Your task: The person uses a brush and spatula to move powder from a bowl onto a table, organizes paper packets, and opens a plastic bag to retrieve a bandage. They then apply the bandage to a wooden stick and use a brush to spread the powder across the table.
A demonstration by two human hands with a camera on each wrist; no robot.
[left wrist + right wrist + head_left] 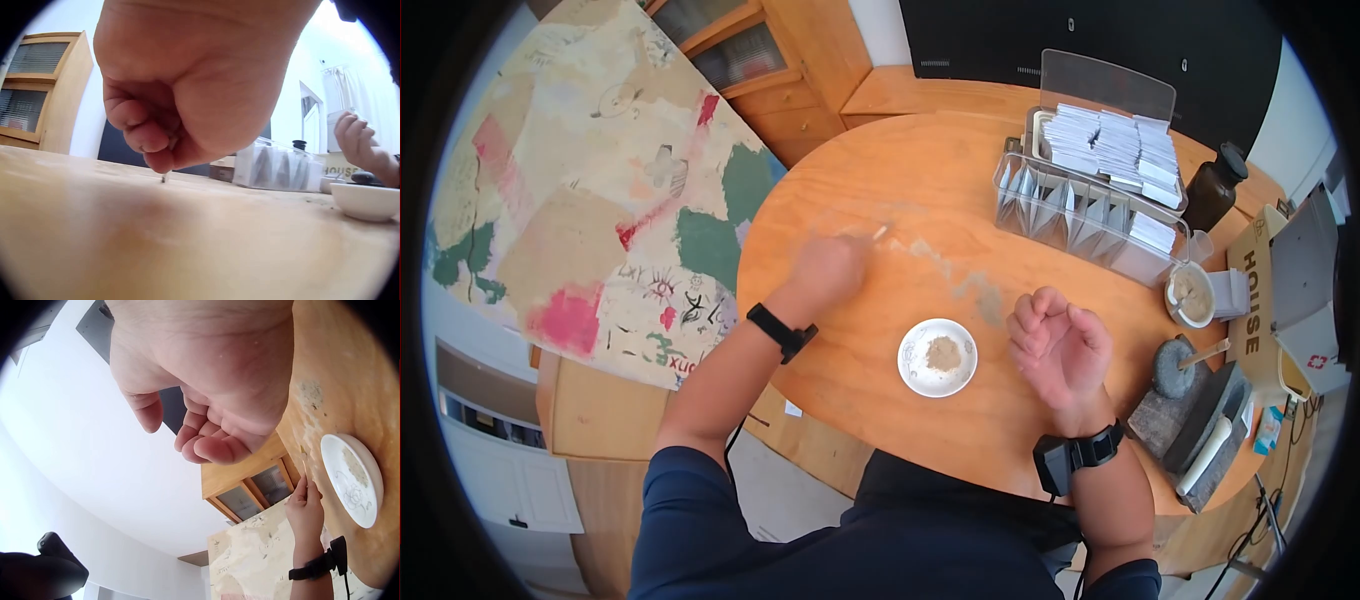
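Observation:
My left hand point(830, 270) pinches a short thin pale stick point(881, 232) whose tip is at the tabletop; in the left wrist view, the curled fingers of that hand point(187, 87) hide most of the stick. Greyish powder point(975, 292) lies in a smeared trail on the wood between the two hands. A white bowl point(907, 376) with beige powder point(943, 353) in it stands near the table's front edge. Just right of the bowl, my right hand point(1060, 350) is raised palm up with loosely curled fingers and holds nothing, as the right wrist view of this hand point(206, 381) also shows.
Clear boxes point(1040, 215) of folded papers stand at the back right, beside a dark bottle point(1215, 188). A small cup point(1192, 296), a round grey stone point(1173, 368) with a stick and a dark slab point(1160, 415) with a white-handled tool line the right side. A painted sheet point(580, 220) is at left.

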